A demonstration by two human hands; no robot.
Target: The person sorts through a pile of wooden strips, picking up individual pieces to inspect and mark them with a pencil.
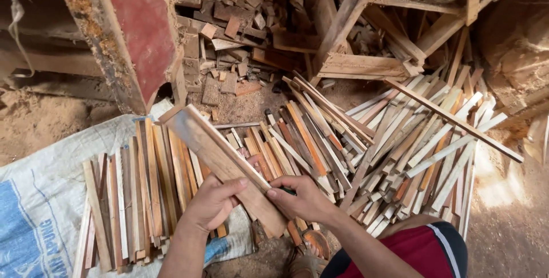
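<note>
Both hands grip one flat wooden board (211, 146) that slants from upper left to lower right. My left hand (213, 202) wraps around its near half from the left. My right hand (302, 199) clasps its lower end from the right, with something dark partly hidden under the fingers. Below the board lies a neat row of thin wooden slats (134, 192) on a white and blue woven sack (40, 198).
A loose heap of pale and reddish slats (400, 146) spreads to the right. Offcut blocks (229, 32) pile up at the back by a wooden frame (354, 44). A red panel (140, 26) stands at upper left. Sawdust covers the ground; my knee in red shorts (417, 249) is at the bottom.
</note>
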